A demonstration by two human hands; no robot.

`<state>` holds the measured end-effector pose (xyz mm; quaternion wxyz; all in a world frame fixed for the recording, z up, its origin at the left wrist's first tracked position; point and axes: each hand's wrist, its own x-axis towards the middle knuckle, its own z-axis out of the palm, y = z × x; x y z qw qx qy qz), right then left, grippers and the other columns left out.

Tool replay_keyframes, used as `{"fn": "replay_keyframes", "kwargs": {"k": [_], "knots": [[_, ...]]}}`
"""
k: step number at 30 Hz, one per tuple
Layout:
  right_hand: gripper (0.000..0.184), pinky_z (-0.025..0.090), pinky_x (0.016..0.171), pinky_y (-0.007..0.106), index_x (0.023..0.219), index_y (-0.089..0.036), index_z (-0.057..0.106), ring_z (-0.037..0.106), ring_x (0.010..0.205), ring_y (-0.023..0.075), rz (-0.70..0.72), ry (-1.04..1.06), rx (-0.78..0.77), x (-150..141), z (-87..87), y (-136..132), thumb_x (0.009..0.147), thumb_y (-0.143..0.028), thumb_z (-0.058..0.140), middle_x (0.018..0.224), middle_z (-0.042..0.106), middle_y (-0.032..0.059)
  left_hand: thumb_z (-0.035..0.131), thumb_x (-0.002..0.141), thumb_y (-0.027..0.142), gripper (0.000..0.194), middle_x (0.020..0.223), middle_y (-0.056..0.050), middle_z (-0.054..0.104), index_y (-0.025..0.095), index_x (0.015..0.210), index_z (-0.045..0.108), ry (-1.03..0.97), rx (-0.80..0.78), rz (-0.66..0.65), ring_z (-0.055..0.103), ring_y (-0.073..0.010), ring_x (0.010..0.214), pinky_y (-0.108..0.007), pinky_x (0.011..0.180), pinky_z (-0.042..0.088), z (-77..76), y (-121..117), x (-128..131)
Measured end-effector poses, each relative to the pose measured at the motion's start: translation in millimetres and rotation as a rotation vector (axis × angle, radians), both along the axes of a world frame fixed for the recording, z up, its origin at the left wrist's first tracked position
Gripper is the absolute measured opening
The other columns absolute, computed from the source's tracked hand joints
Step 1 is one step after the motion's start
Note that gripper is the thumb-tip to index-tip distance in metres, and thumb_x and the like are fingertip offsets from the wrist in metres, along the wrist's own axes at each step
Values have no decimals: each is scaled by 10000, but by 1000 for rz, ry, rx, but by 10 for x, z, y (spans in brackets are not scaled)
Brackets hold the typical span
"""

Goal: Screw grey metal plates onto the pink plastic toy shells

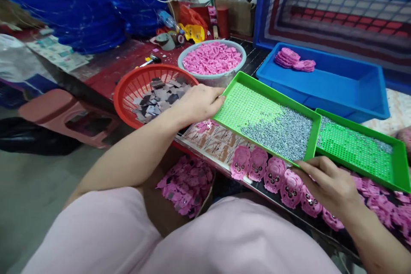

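Note:
A green perforated tray (253,105) is held up above the table, tilted down toward the right. My left hand (204,102) grips its left end, thumb over the rim. At its lower right corner, my right hand (326,182) has its fingers closed on the edge. Many small silvery screws (285,135) are heaped in the tray's right half. A second green tray (369,154), with fewer screws, lies just right of it. Below the held tray stands a row of pink plastic parts (274,173) along the table's front edge, partly hidden by my right hand.
A red basket (123,94) of grey pieces stands left, beside a bowl (244,58) of small pink parts. Behind the trays sits a blue bin (346,81) with several pink pieces. Stacked blue baskets (80,17) occupy the back left. A box (205,195) of pink parts is below the table edge.

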<state>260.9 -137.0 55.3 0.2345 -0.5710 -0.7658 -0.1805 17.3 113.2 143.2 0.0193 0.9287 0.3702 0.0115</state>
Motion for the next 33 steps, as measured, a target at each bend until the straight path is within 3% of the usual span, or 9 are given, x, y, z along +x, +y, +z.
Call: {"fn": "replay_keyframes", "kwargs": {"k": [5,9,19,28,33], "knots": [[320,396,549,211,1074,-130,613,531,643,64,8,-85,19,-5,-88,-105,772,-163,715,823,587,27,297,924,324,455,870,-97,716,159,1215,606,-56,36,22,665,-213,775,-302,702,459,-232,-80,-59],[325,402,584,204,1063,-119,609,529,664,64,-1,-99,54,-24,-102,-163,757,-117,719,816,577,29,289,934,341,472,889,-105,721,155,1243,593,-133,40,4,671,-208,780,-302,713,467,-383,-104,-98],[259,356,530,204,1002,-137,639,479,588,50,-14,-143,173,-45,32,105,763,-182,727,733,567,8,320,935,354,463,864,-86,720,169,1251,603,-272,117,80,657,-195,760,-272,688,454,-310,20,-119],[235,403,550,185,1010,-154,627,508,613,44,-44,-131,103,-64,147,126,788,-179,700,752,573,-3,303,916,385,494,834,-87,710,141,1178,644,-349,16,10,637,-196,726,-267,665,433,-542,247,-37],[152,390,539,185,945,-173,642,510,614,56,-72,-133,140,8,134,259,802,-204,683,736,580,-1,356,905,378,458,865,-60,700,119,1144,648,-502,-90,15,615,-170,756,-246,699,440,-566,359,66]]}}
